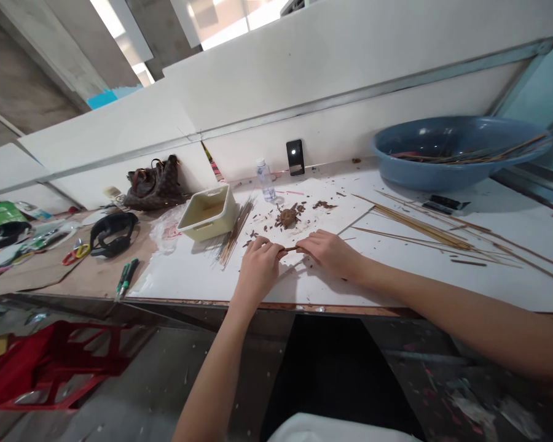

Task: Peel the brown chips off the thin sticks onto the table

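Observation:
My left hand (258,265) and my right hand (328,250) rest on the white table (188,276), fingertips facing each other. Both pinch the ends of a short brown stick piece (290,248) held between them. Just beyond the hands lies a small heap of brown clay-like material (287,216) with crumbs scattered around it. A bundle of thin sticks (234,233) lies to the left of my left hand, beside a cream plastic basket (209,212).
Long thin sticks (419,226) lie spread at the right. A large blue basin (456,150) holds more sticks. A small clear bottle (266,180), a black phone (295,157), a brown handbag (154,183), black headgear (113,232), green pliers (126,276) and a red crate (50,362) are around.

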`<state>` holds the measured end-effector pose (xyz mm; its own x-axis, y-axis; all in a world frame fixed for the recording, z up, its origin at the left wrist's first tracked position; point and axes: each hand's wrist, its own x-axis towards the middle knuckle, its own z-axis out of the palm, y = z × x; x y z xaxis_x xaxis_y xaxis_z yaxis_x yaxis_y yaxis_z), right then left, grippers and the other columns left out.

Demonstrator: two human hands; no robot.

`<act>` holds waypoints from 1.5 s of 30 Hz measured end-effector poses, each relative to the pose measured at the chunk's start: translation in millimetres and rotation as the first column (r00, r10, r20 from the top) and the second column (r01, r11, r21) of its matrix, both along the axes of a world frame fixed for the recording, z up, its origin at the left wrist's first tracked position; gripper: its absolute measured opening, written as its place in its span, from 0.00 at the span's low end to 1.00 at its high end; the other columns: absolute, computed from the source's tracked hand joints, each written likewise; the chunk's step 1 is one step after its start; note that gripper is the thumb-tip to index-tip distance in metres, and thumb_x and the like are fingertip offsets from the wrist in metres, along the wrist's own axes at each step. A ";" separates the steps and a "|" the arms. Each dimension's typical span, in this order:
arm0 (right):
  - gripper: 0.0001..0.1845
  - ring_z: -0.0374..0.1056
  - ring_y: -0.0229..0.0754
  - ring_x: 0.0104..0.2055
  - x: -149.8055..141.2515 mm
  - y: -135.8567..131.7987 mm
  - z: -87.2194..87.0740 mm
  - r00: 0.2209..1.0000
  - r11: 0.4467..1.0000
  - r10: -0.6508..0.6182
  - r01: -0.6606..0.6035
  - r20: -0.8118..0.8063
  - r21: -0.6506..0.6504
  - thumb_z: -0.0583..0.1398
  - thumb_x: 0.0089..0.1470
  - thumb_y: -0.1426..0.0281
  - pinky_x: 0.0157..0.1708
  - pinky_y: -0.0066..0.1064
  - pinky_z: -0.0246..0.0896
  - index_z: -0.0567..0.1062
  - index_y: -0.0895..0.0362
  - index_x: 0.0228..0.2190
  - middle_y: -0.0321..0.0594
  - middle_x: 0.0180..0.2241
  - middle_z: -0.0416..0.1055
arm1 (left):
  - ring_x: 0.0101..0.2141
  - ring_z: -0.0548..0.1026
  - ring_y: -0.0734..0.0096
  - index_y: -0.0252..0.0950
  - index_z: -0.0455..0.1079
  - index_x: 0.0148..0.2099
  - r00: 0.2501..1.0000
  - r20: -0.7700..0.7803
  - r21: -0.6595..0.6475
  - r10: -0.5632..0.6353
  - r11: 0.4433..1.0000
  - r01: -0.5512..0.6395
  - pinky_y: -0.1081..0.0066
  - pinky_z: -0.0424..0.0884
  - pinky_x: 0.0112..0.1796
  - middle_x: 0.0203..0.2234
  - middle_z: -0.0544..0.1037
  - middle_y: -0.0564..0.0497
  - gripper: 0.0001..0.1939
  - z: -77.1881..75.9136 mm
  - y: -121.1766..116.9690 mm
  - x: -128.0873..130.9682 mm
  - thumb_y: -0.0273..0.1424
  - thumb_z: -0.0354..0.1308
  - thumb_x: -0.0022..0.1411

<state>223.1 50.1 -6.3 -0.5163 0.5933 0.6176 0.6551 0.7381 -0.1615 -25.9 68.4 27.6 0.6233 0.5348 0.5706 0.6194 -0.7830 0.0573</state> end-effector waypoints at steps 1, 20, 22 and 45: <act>0.10 0.76 0.53 0.40 0.0 0.1 1.2 1.000 1.000 0.000 0.000 0.009 0.000 0.58 0.75 0.73 0.43 0.45 0.68 0.80 0.58 0.46 0.48 0.38 0.83 | 0.45 0.77 0.52 0.38 0.81 0.45 1.000 -0.007 -0.002 0.004 1.000 -0.004 0.54 0.77 0.47 0.35 0.85 0.46 0.06 0.5 -0.4 0.4 0.26 0.63 0.77; 0.11 0.77 0.56 0.45 -1.7 -1.3 1.3 0.999 1.000 0.025 -0.025 -0.026 -0.004 0.57 0.77 0.67 0.46 0.48 0.71 0.78 0.57 0.51 0.51 0.43 0.83 | 0.47 0.75 0.50 0.37 0.79 0.51 0.994 -0.096 0.037 0.060 0.998 -0.056 0.54 0.74 0.50 0.39 0.82 0.44 0.04 -2.9 -13.0 12.5 0.28 0.63 0.77; 0.12 0.77 0.56 0.46 -2.1 -2.0 1.8 0.999 0.999 0.043 -0.044 -0.029 -0.009 0.58 0.77 0.66 0.47 0.48 0.71 0.77 0.57 0.53 0.52 0.45 0.83 | 0.46 0.75 0.51 0.37 0.79 0.49 0.995 -0.091 0.039 0.049 0.998 -0.046 0.54 0.74 0.49 0.38 0.82 0.45 0.04 -3.4 -13.4 14.8 0.28 0.62 0.78; 0.11 0.75 0.52 0.43 -4.0 -7.3 7.0 0.993 0.990 0.119 -0.120 -0.021 -0.080 0.56 0.75 0.75 0.46 0.46 0.72 0.79 0.56 0.48 0.47 0.41 0.82 | 0.42 0.73 0.53 0.38 0.82 0.42 1.000 0.018 -0.013 0.018 1.000 -0.018 0.56 0.76 0.44 0.32 0.82 0.45 0.07 -14.8 -6.9 16.3 0.25 0.64 0.75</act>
